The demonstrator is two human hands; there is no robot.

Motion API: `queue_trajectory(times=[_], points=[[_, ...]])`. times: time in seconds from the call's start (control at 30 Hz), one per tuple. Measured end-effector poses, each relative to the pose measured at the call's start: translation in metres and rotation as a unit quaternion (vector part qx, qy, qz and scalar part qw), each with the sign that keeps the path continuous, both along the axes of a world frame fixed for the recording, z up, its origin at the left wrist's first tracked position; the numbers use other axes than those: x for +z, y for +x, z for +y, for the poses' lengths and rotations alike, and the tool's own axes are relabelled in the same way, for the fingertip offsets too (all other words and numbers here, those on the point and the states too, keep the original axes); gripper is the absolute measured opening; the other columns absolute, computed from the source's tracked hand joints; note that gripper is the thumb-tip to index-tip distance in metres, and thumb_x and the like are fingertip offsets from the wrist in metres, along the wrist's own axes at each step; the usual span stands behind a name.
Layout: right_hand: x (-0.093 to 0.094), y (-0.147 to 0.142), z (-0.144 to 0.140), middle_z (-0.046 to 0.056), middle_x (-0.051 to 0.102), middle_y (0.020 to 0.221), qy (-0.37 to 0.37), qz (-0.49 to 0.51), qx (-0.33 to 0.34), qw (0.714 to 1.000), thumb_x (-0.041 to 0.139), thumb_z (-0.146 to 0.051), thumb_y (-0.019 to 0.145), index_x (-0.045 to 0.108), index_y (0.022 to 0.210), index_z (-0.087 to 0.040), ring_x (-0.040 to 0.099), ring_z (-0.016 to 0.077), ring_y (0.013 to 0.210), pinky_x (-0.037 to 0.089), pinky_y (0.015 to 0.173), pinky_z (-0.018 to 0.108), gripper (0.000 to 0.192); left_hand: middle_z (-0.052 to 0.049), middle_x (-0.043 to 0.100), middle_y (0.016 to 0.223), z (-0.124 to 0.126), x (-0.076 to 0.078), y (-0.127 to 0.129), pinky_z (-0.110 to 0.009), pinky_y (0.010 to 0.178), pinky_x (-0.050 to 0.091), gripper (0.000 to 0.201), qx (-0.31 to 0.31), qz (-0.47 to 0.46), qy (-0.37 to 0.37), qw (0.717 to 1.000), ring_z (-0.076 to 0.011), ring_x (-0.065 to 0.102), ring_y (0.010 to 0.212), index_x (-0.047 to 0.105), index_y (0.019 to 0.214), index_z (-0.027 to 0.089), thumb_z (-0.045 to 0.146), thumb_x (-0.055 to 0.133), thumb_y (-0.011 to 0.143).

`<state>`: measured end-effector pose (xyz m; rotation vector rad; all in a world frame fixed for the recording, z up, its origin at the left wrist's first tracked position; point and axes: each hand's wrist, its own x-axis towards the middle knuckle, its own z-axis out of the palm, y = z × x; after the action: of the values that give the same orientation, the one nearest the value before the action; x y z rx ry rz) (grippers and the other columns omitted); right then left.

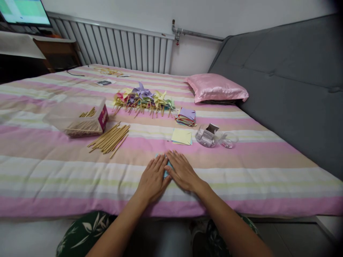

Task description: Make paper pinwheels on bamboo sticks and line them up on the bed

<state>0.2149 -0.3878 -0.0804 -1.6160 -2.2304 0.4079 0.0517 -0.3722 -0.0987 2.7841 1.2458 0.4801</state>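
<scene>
A light blue sheet of paper [166, 173] lies on the striped bedspread near its front edge, mostly covered by both hands. My left hand [154, 178] rests flat on its left part with the fingers stretched out. On the right part, my right hand [183, 172] also lies flat, palm down, fingers extended. The two sets of fingertips nearly meet at the top. Just beyond them is a small pile of pale yellow paper squares [182, 136]. Behind it stands a thicker stack of coloured paper squares [186, 116], purple on top.
Loose wooden sticks [111, 138] lie left of the hands, beside a clear plastic box [76, 116] holding more sticks. Several paper pinwheels [143, 96] are heaped farther back. A small clear container [206, 136] and its round lid [227, 140] sit right. A pink pillow [217, 87] lies behind.
</scene>
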Motion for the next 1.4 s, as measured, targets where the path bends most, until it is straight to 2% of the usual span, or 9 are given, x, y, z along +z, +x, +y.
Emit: queue_trajectory(times=[0.13, 0.4, 0.7, 0.87, 0.93, 1.07, 1.17, 1.3, 1.4], points=[[-0.005, -0.002, -0.002, 0.011, 0.018, 0.151, -0.051, -0.019, 0.013, 0.998, 0.018, -0.06, 0.09, 0.02, 0.144, -0.013, 0.01, 0.0238, 0.141, 0.01, 0.114, 0.045, 0.072, -0.015, 0.035, 0.144, -0.001, -0.002, 0.0, -0.045, 0.109, 0.024, 0.058, 0.014, 0.03, -0.023, 0.999, -0.0258, 0.029, 0.135, 0.037, 0.137, 0.008, 0.042, 0.034, 0.09], [-0.003, -0.001, -0.002, 0.014, 0.015, 0.151, -0.071, -0.034, 0.001, 0.997, 0.015, -0.063, 0.088, 0.02, 0.144, -0.009, 0.009, 0.0257, 0.141, 0.009, 0.113, 0.046, 0.078, -0.018, 0.036, 0.143, -0.002, 0.0, -0.003, -0.047, 0.109, 0.02, 0.067, 0.052, 0.036, -0.02, 0.998, -0.029, 0.03, 0.134, 0.036, 0.138, 0.009, 0.052, 0.035, 0.087], [-0.003, 0.0, -0.002, 0.014, 0.015, 0.151, -0.07, -0.024, -0.011, 0.997, 0.016, -0.062, 0.088, 0.021, 0.144, -0.008, 0.011, 0.0257, 0.14, 0.01, 0.113, 0.046, 0.077, -0.022, 0.036, 0.142, 0.002, 0.001, -0.01, -0.049, 0.109, 0.017, 0.088, 0.08, 0.058, -0.016, 0.995, -0.0323, 0.028, 0.134, 0.037, 0.137, 0.003, 0.069, 0.031, 0.079], [-0.005, 0.0, -0.001, 0.015, 0.022, 0.15, -0.051, 0.005, -0.018, 0.999, 0.02, -0.059, 0.09, 0.027, 0.142, -0.01, 0.018, 0.0258, 0.139, 0.014, 0.112, 0.046, 0.072, -0.021, 0.038, 0.141, 0.005, 0.001, -0.015, -0.048, 0.109, 0.019, 0.087, 0.095, 0.05, -0.012, 0.994, -0.0317, 0.029, 0.134, 0.039, 0.136, 0.006, 0.071, 0.03, 0.079], [-0.005, 0.001, 0.002, 0.016, 0.028, 0.148, -0.033, 0.023, -0.043, 0.998, 0.024, -0.057, 0.09, 0.031, 0.14, -0.009, 0.023, 0.0261, 0.137, 0.018, 0.112, 0.044, 0.069, -0.021, 0.037, 0.142, 0.007, 0.001, -0.017, -0.047, 0.109, 0.02, 0.086, 0.102, 0.046, -0.017, 0.994, -0.0313, 0.029, 0.134, 0.038, 0.136, 0.004, 0.069, 0.028, 0.08], [-0.005, 0.005, 0.008, 0.02, 0.047, 0.134, -0.007, 0.055, -0.175, 0.983, 0.039, -0.046, 0.088, 0.043, 0.131, -0.009, 0.041, 0.0304, 0.125, 0.031, 0.102, 0.045, 0.057, -0.024, 0.038, 0.141, 0.011, 0.001, -0.019, -0.047, 0.108, 0.023, 0.077, 0.141, 0.018, -0.031, 0.989, -0.0311, 0.03, 0.133, 0.04, 0.133, 0.001, 0.06, 0.025, 0.087], [-0.002, 0.012, 0.012, 0.018, 0.058, 0.117, -0.024, 0.073, -0.244, 0.967, 0.046, -0.038, 0.084, 0.048, 0.123, -0.01, 0.052, 0.03, 0.11, 0.04, 0.092, 0.042, 0.048, -0.023, 0.041, 0.139, 0.012, 0.002, -0.018, -0.047, 0.107, 0.025, 0.066, 0.154, 0.007, -0.03, 0.988, -0.0305, 0.033, 0.132, 0.044, 0.13, 0.003, 0.052, 0.024, 0.09], [-0.003, 0.019, 0.014, 0.011, 0.064, 0.101, -0.082, 0.154, -0.244, 0.954, 0.05, -0.03, 0.081, 0.055, 0.114, -0.016, 0.061, 0.023, 0.09, 0.045, 0.081, 0.035, 0.036, -0.022, 0.046, 0.136, 0.011, 0.005, -0.016, -0.047, 0.106, 0.025, 0.054, 0.148, 0.005, -0.022, 0.989, -0.0305, 0.036, 0.13, 0.049, 0.124, 0.007, 0.043, 0.025, 0.092], [-0.007, 0.02, 0.016, 0.008, 0.065, 0.099, -0.096, 0.216, -0.225, 0.945, 0.054, -0.024, 0.077, 0.055, 0.113, -0.018, 0.061, 0.0195, 0.085, 0.046, 0.079, 0.032, 0.036, -0.022, 0.047, 0.134, 0.01, 0.005, -0.015, -0.049, 0.106, 0.025, 0.05, 0.135, -0.015, -0.031, 0.99, -0.0303, 0.038, 0.129, 0.05, 0.122, 0.008, 0.04, 0.027, 0.092]])
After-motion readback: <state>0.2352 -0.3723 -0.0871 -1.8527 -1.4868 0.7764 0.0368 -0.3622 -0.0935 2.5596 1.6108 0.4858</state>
